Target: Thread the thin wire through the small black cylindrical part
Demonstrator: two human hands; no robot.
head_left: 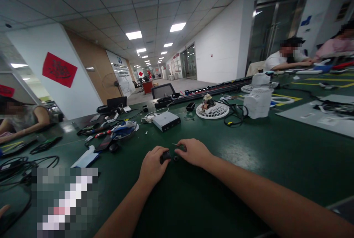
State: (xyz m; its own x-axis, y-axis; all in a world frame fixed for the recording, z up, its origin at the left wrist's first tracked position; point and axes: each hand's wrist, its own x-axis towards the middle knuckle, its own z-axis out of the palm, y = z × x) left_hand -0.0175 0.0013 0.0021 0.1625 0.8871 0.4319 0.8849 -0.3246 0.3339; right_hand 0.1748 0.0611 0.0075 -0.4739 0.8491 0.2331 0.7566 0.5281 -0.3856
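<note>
Over the dark green tabletop [193, 190], my left hand [153, 166] is closed, gripping a small black block-like part [166, 156] between thumb and fingers. My right hand [195, 152] pinches a thin, dark, pointed tool [180, 146] whose tip points left; its exact kind is too small to tell. A small dark round piece [176, 158] lies on the table between the two hands. Beyond them sits a grey box-shaped device [166, 121] with a dark front.
A white fan grille [212, 111] with an exposed motor stands behind, beside a white housing [258, 102] and black cables. To the left are a dish holding a blue cloth [124, 129], a black mouse [113, 147] and tangled cables [16, 166]. Other people sit left and far right.
</note>
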